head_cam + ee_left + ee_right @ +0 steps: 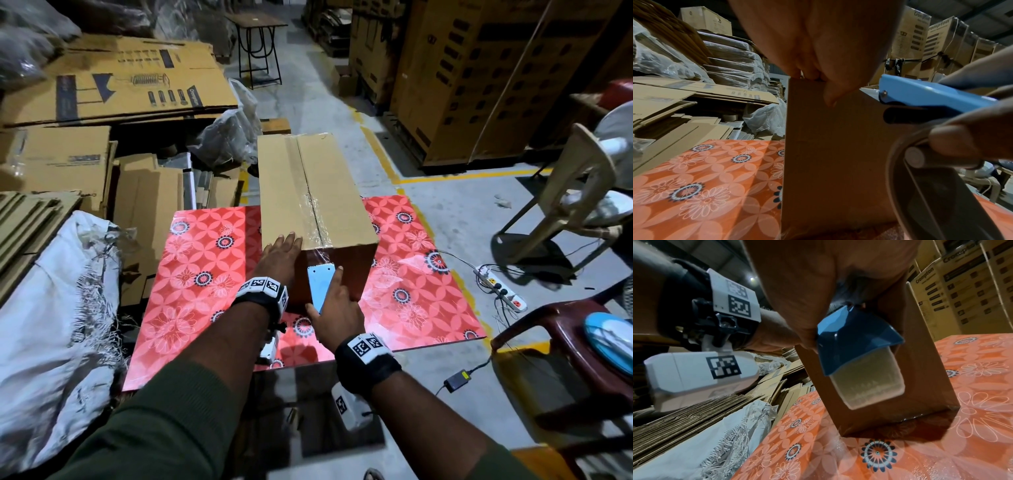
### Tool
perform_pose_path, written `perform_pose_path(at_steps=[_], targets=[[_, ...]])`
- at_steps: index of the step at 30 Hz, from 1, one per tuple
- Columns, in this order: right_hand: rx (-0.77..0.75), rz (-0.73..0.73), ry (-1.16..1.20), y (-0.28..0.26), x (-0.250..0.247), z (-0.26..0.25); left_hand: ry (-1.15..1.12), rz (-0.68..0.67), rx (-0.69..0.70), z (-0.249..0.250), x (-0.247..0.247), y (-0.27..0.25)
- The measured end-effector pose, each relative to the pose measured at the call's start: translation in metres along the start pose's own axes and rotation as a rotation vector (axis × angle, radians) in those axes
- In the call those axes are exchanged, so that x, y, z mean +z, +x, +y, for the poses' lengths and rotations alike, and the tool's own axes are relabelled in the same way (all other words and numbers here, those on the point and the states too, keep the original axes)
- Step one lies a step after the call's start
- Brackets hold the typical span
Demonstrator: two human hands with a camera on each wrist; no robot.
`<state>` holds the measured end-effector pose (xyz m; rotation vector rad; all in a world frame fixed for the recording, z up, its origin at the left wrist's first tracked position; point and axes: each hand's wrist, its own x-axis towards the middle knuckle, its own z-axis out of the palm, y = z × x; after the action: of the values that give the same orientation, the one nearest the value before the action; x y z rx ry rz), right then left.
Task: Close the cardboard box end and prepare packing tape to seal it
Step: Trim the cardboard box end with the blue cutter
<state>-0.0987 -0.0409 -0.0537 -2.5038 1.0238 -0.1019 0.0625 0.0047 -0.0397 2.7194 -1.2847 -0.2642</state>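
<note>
A long cardboard box lies on the red flowered table, its top seam covered with clear tape. My left hand rests flat on the box's near top edge, fingers straight; the left wrist view shows the fingers over that edge above the box's end face. My right hand grips a blue tape dispenser held against the near end face, its toothed blade pointing up just below the taped corner. In the right wrist view the blue dispenser and its clear tape roll sit against the box.
Flattened cartons and a white sack crowd the left side. Stacked printed cartons stand at the back right. A beige plastic chair, a dark red chair and a power strip with cables are on the right floor.
</note>
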Motion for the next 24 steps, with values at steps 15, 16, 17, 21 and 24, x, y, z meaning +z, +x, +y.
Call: perform_pose_path(at_steps=[15, 16, 17, 21, 24], targets=[[0.044, -0.084, -0.025, -0.024, 0.023, 0.018, 0.02, -0.003, -0.01, 0.0, -0.001, 0.003], [0.043, -0.082, -0.034, -0.024, 0.024, 0.019, 0.025, 0.0, -0.013, 0.001, -0.001, 0.002], [0.036, -0.078, -0.045, -0.02, 0.024, 0.019, 0.028, 0.006, -0.015, 0.001, -0.001, 0.002], [-0.001, -0.069, -0.067, -0.014, 0.023, 0.022, 0.038, 0.008, -0.018, 0.002, 0.001, 0.002], [-0.019, -0.073, -0.082, -0.018, 0.023, 0.021, 0.041, 0.002, -0.015, 0.002, 0.0, 0.001]])
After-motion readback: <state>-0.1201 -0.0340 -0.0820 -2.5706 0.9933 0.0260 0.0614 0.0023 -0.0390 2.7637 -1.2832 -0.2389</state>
